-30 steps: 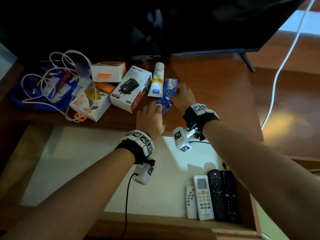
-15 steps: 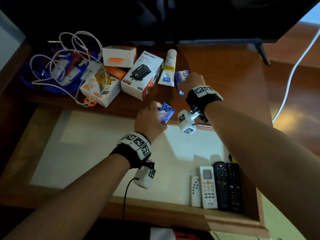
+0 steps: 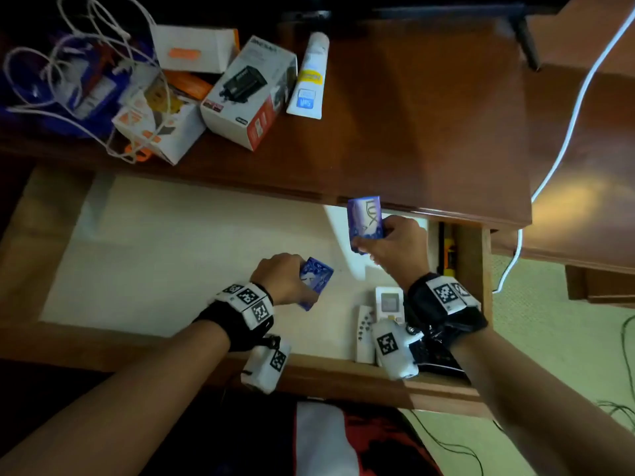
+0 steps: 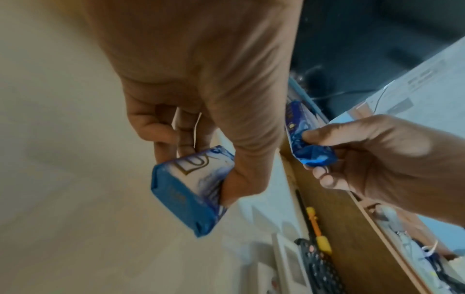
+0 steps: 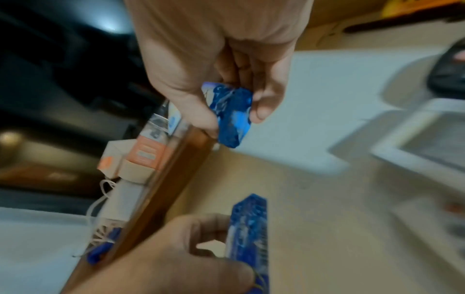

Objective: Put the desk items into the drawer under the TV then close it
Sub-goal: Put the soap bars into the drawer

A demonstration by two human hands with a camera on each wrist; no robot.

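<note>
The drawer (image 3: 171,252) under the desk stands pulled out, lined in cream. My left hand (image 3: 292,280) grips a blue wrapped soap bar (image 3: 316,280) low over the middle of the drawer; the left wrist view shows this soap bar (image 4: 191,191) pinched between thumb and fingers. My right hand (image 3: 388,242) holds a second blue soap bar (image 3: 364,218) upright near the drawer's back right, just below the desk edge. The right wrist view shows that bar (image 5: 231,115) clamped in the fingers, with the left hand's bar (image 5: 249,228) below it.
Inside the drawer's right front lie a white remote (image 3: 388,304), a small white remote (image 3: 364,331) and black remotes (image 3: 433,355) partly under my right wrist. On the desk remain a charger box (image 3: 247,94), a white tube (image 3: 309,77), orange-white boxes (image 3: 158,125) and tangled white cables (image 3: 68,63).
Both hands picked a soap bar off the desk and carried it toward me and down over the open drawer. The head view has tilted down.
</note>
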